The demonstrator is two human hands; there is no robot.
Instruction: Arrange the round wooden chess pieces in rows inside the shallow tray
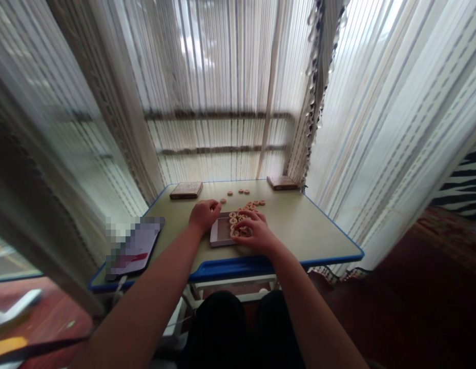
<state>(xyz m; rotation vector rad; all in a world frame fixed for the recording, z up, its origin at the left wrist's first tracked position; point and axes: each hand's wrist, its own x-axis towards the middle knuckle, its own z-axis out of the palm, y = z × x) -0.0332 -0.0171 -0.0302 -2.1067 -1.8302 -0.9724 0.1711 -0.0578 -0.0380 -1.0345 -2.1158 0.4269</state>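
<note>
A shallow open box (pixel 223 229) sits near the front of the table, with round wooden game discs (pixel 233 221) grouped in its right part. Several bear dark marks. My right hand (pixel 256 230) lies over these discs with fingers spread, its fingertips resting among them and hiding some. At the box's far left corner is my left hand (pixel 204 215), thumb and fingers drawn together. Whatever is between those fingertips is too small to make out. Just past them a single disc (pixel 223 201) lies on the table. More loose discs (pixel 253 206) are heaped behind the box.
The pale table (pixel 314 225) has a blue edge. A tablet-like device (pixel 140 246), partly blurred out, lies at the left. Flat boxes stand at the back left (pixel 186 190) and back right (pixel 282 183). Two more discs (pixel 244 191) lie far back. Striped curtains (pixel 230 77) hang behind.
</note>
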